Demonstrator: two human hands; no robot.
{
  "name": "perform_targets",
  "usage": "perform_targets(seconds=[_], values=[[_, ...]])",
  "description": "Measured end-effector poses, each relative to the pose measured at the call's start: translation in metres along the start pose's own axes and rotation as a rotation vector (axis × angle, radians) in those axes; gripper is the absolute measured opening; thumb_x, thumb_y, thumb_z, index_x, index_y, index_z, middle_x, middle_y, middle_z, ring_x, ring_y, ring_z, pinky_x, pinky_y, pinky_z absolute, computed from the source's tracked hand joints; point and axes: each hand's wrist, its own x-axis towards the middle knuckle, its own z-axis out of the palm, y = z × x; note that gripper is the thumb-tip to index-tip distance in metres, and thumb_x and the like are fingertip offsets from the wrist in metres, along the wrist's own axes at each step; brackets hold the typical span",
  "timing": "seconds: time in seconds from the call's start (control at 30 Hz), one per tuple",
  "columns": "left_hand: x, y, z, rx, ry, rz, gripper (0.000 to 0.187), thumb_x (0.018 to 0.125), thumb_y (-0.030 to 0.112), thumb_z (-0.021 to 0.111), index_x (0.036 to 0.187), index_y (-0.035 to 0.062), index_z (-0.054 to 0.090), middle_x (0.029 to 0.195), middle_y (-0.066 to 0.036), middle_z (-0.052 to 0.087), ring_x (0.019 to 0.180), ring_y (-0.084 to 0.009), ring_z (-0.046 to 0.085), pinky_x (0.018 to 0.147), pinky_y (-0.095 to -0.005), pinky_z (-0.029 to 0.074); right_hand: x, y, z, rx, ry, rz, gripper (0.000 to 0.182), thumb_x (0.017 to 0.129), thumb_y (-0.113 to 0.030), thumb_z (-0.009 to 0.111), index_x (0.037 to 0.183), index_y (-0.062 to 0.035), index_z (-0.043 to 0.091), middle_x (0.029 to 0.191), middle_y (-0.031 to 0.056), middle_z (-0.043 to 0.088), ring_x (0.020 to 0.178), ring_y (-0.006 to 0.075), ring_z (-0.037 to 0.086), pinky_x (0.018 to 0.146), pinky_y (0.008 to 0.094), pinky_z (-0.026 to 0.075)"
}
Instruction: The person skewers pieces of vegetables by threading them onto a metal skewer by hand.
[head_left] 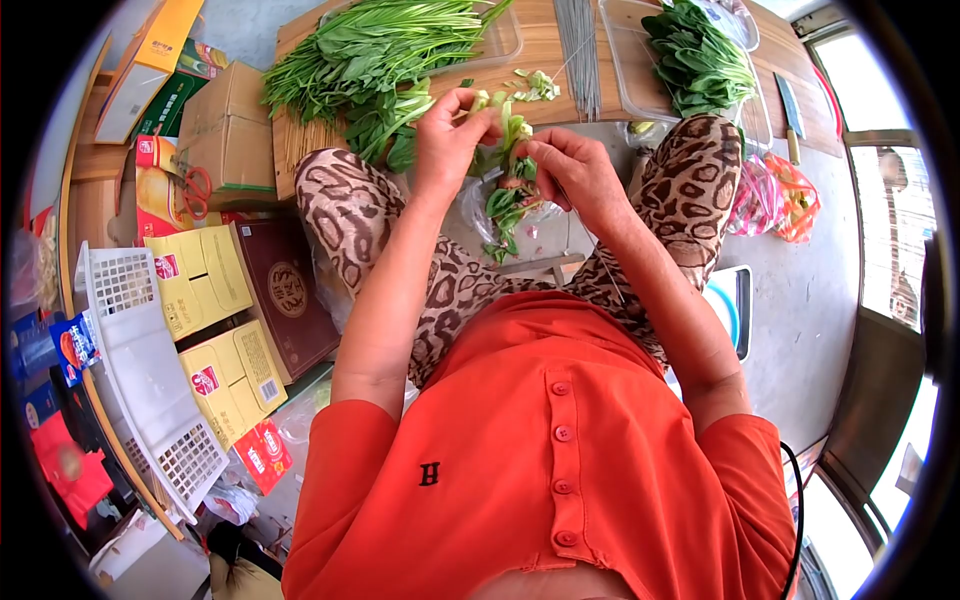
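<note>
My left hand [455,135] is closed in a pinch on some pale green leafy vegetable pieces [513,127], held above my lap. Close beside it, my right hand [578,175] pinches the same greens from the other side. A thin metal skewer seems to run down from my right fingers towards my knee, though its grip is partly hidden. Below the hands, loose leaves and stems [505,215] lie over a clear plastic bag. Cut pale pieces [537,87] rest on the wooden board [535,30], next to a bundle of thin metal skewers [577,55].
A heap of long-stemmed greens [385,50] covers the board's left. Dark leafy greens [700,60] sit in a clear tray [630,70] on the right. Farther right lies a knife [790,110]. Boxes [225,130], red scissors [196,190] and a white basket [150,350] stand left.
</note>
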Motion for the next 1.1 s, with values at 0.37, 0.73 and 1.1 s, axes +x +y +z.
perform_targets(seconds=[0.37, 0.73, 1.1], values=[[0.005, 0.0, -0.01, -0.103, 0.045, -0.031, 0.027, 0.092, 0.014, 0.058, 0.113, -0.0022, 0.061, 0.086, -0.004, 0.063, 0.071, -0.0085, 0.052, 0.065, -0.02, 0.042, 0.0, 0.001, -0.007, 0.046, 0.048, 0.018, 0.022, 0.095, -0.018, 0.05, 0.096, 0.0001, 0.061, 0.052, -0.0025, 0.045, 0.041, 0.0041, 0.035, 0.039, 0.0188, 0.026], [0.007, 0.001, -0.012, -0.253, -0.016, -0.131, 0.024, 0.091, 0.014, 0.058, 0.11, -0.0012, 0.061, 0.087, -0.004, 0.061, 0.076, -0.0109, 0.053, 0.069, -0.0255, 0.046, -0.009, -0.003, -0.002, 0.007, -0.036, -0.031, 0.018, 0.095, -0.016, 0.05, 0.092, -0.0016, 0.061, 0.053, -0.0024, 0.049, 0.042, 0.003, 0.038, 0.039, 0.0192, 0.026], [0.008, -0.004, -0.015, -0.299, 0.041, -0.116, 0.017, 0.087, 0.006, 0.062, 0.102, -0.0012, 0.061, 0.087, -0.005, 0.062, 0.076, -0.0119, 0.055, 0.069, -0.0265, 0.046, -0.012, -0.003, 0.002, -0.023, -0.038, -0.022, 0.018, 0.095, -0.015, 0.05, 0.09, -0.0017, 0.061, 0.052, -0.0027, 0.048, 0.042, 0.0029, 0.038, 0.038, 0.0196, 0.026]])
